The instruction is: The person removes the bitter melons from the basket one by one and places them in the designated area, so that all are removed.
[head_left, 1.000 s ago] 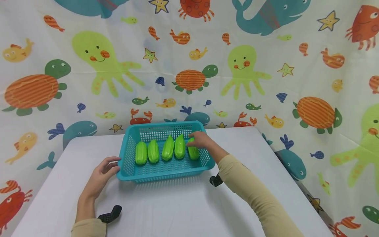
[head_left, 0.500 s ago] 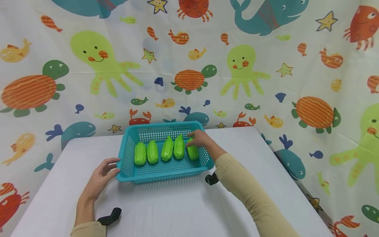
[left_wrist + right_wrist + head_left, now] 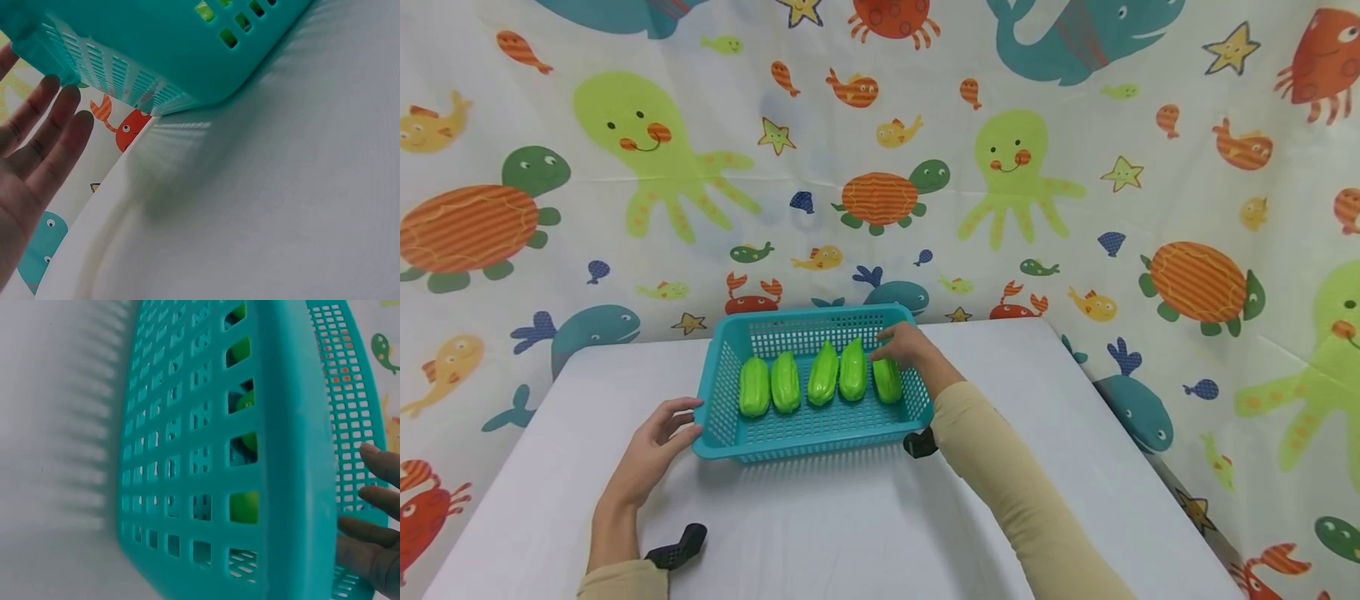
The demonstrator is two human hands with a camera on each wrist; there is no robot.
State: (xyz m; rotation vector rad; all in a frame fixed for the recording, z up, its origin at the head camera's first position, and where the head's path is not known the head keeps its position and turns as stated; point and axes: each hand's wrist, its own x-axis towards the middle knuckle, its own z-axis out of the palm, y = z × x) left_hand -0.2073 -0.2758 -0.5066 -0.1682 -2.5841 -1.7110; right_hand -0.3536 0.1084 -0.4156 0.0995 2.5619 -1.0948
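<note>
Green vegetables (image 3: 853, 371), five in the basket (image 3: 820, 437), lie with our right hand (image 3: 906, 346) loosely spread over the rightmost and our left hand (image 3: 651, 450) relaxed at the basket's left rim, contact unclear. We judge them light, firm and slick, best gripped round the middle. Our right hand hides the rightmost one's top, and wrist views crop both hands.

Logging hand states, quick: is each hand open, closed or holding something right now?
Left hand: open, at the left end of the basket.
Right hand: open, over the rightmost green vegetable.
</note>
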